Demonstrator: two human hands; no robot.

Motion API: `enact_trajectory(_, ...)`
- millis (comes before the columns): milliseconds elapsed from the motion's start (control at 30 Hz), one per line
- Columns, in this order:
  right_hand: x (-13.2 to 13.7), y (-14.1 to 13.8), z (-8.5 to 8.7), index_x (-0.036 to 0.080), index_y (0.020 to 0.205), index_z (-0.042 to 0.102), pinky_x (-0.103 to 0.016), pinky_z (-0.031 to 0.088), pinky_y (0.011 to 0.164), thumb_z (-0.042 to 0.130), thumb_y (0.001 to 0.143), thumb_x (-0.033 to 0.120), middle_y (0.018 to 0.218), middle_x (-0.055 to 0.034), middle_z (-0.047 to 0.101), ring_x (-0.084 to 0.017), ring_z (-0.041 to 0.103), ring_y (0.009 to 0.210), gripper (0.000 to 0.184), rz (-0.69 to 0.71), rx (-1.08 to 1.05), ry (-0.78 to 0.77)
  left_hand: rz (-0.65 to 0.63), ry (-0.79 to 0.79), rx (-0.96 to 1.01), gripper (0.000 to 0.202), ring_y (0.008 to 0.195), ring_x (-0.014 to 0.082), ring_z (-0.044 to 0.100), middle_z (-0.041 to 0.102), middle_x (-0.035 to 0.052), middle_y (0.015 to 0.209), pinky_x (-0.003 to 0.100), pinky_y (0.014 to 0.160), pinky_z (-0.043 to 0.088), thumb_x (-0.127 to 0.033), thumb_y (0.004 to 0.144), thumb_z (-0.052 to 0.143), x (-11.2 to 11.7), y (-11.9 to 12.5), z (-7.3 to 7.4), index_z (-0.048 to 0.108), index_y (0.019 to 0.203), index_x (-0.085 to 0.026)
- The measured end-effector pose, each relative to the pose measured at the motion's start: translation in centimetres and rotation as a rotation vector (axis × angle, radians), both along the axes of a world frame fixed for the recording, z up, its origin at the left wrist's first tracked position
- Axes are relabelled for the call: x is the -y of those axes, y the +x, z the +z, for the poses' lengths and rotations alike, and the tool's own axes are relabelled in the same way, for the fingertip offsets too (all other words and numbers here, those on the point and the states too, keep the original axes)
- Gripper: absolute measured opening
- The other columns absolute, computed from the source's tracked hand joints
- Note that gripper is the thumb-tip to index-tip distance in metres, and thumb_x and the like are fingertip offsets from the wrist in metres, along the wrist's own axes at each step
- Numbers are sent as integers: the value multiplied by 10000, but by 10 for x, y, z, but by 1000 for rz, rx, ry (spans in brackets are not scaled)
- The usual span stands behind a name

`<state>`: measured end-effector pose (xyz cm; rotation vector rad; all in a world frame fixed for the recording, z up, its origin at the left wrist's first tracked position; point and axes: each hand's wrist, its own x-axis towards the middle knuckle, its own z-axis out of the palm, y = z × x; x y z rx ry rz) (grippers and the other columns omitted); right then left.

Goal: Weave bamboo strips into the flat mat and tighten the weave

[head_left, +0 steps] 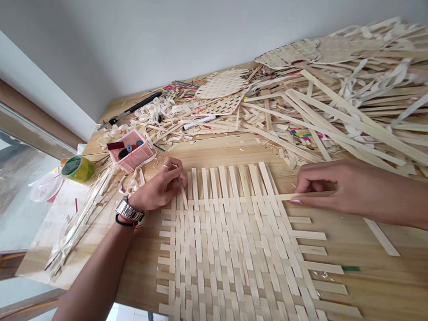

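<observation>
A woven mat (227, 260) of pale flat strips, probably bamboo or wood, lies on the wooden table, with loose strip ends sticking out along its sides and far edge. My right hand (326, 185) pinches the right end of a crosswise strip (283, 197) that runs between the upright strips near the far edge. At the mat's far left corner is my left hand (165, 184), wearing a ring and a watch (129, 209). Its fingers are closed on an upright strip (183, 193), whose end is partly hidden by them.
A pink basket (134, 160) with small items and a yellow tape roll (78, 168) stand at the left. Heaps of loose strips (344, 102) cover the back right, with finished woven pieces (223, 83) among them. A white marker (199, 123) and a long black tool (133, 110) lie behind.
</observation>
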<state>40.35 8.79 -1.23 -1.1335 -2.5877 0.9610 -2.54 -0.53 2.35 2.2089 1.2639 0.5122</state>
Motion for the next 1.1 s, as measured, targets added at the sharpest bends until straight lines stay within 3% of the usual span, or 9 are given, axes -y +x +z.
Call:
enact_trajectory(233,1,-1,-1,260,738,678,-355,420,644,636,931,722,711,-12,673,-199,598,638,502,3,10,54,-18,-18,32,138,1220,261,545,507,105,1194,436,1120,513,-79,934,585,0,1,1,627,1004,-190)
enact_trajectory(400,5,-4,10,255,711,681,-361,415,626,616,891,821,671,-26,646,-203,583,603,597,-7,13,7,-8,-49,39,130,1113,237,556,510,89,1131,395,1022,524,-66,914,551,1,4,1,575,930,-193)
enact_trajectory(567,7,-8,13,254,681,677,-363,398,615,597,847,887,649,-41,627,-215,569,599,660,-14,64,3,-31,-76,77,123,1113,248,566,557,95,1130,409,1041,491,-92,895,566,2,5,4,577,964,-193)
enact_trajectory(700,7,-6,9,255,671,656,-357,390,617,616,862,833,635,-35,616,-216,562,605,609,-7,60,10,-55,-162,56,283,1096,269,593,640,81,1134,424,1023,472,-111,823,619,1,0,8,617,1095,-192)
enact_trajectory(867,4,-2,1,252,702,657,-347,375,618,648,907,721,637,-20,613,-206,555,605,512,10,50,17,-93,-259,41,300,1140,279,622,690,82,1202,429,1059,447,-212,910,717,-1,-6,12,685,1208,-206)
enact_trajectory(1100,5,-1,0,256,704,650,-345,381,618,649,911,662,638,-12,619,-200,552,602,456,11,56,54,-41,-348,8,305,979,230,602,665,76,1160,347,855,463,-247,924,720,3,-7,12,661,1219,-198)
